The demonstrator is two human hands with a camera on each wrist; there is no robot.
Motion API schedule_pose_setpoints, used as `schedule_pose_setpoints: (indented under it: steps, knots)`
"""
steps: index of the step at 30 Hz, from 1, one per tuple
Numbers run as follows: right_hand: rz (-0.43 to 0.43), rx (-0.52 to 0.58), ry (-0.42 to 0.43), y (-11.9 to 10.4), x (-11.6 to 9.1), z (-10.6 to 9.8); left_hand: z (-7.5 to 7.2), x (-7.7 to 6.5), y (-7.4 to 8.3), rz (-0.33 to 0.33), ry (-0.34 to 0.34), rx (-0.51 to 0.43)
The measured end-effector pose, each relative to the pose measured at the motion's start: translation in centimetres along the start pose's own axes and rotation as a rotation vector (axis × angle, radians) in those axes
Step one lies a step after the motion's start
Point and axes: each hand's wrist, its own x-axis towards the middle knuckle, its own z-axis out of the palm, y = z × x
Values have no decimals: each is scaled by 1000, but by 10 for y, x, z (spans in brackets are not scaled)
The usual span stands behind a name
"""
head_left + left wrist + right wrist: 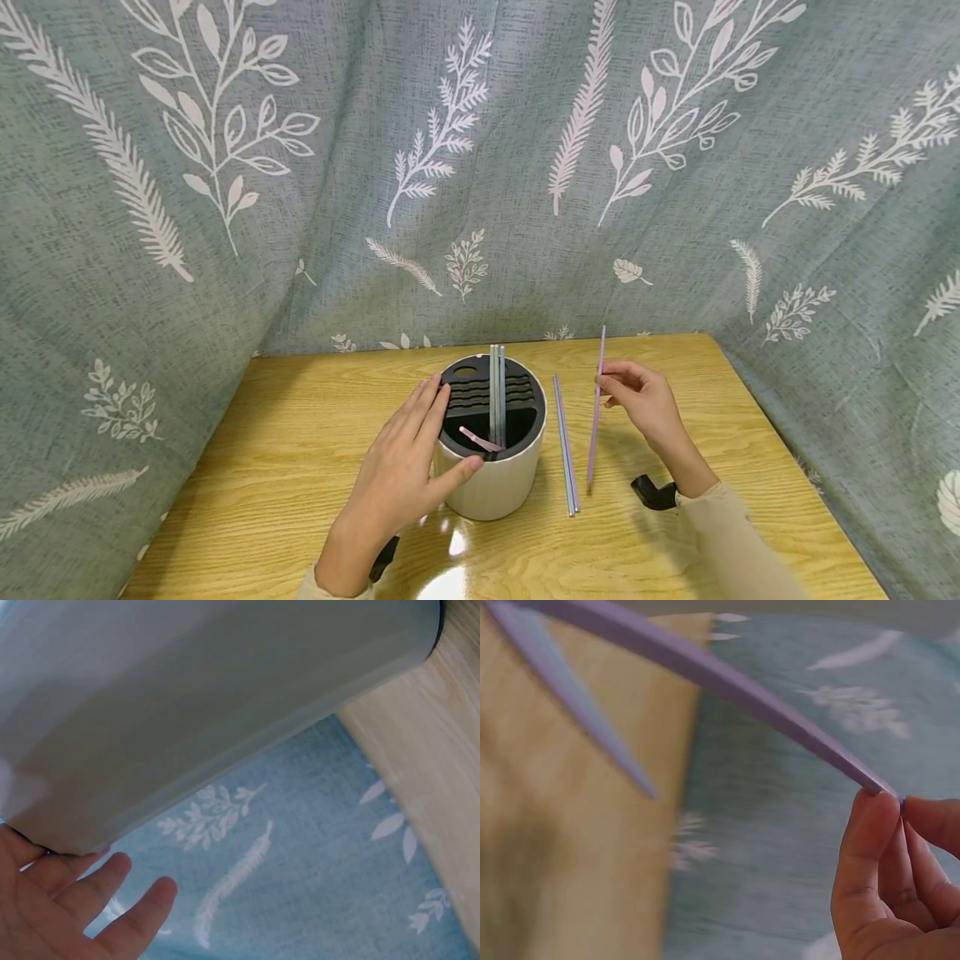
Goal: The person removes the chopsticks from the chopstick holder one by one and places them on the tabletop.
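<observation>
My right hand [645, 404] pinches a purple chopstick [596, 433] near its upper part, between thumb and fingertips. The stick stands nearly upright above the table, and in the right wrist view the purple chopstick [757, 701] slants away from the fingertips. With fingers mostly straight, my left hand [401, 458] rests along the rim of a round white utensil holder [487, 492] with a dark slotted top. Several pale grey-green chopsticks [498, 392] stand in its front opening, where pink sticks [480, 439] lean to the left.
Right of the holder, a pair of bluish and purple chopsticks [566, 446] lies side by side on the wooden table [300, 450]. A blue-green curtain [337, 167] with white leaf prints hangs behind the table and along both sides.
</observation>
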Motion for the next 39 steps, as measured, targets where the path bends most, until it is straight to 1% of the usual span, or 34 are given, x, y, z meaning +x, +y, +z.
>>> schedule_pose_setpoints:
  steps: [5, 8, 11, 16, 19, 22, 29, 31, 35, 39]
  knots:
    - [112, -34, -52, 30, 9, 5, 0, 0, 0, -4, -2, 2]
    - [167, -42, -68, 45, 14, 8, 0, 1, 0, -12, -11, 0]
    - [205, -41, -71, 59, 20, 11, 0, 1, 1, -15, -16, -3]
    - [271, -58, -54, 71, 25, 16, 0, 1, 1, -6, -8, -3]
    - [286, -68, -62, 74, 26, 17, 0, 2, 0, -2, -6, -1]
    - [289, -58, -70, 75, 26, 18, 0, 2, 0, -2, -5, -2]
    - [310, 8, -65, 76, 26, 17, 0, 1, 0, -2, -5, -1]
    - [301, 11, -62, 74, 25, 16, 0, 0, 0, -5, -10, -1]
    - [233, 8, -53, 61, 19, 17, 0, 0, 0, -9, -19, -2]
    - [119, 25, -48, 35, 13, 21, 0, 0, 0, -8, -14, -2]
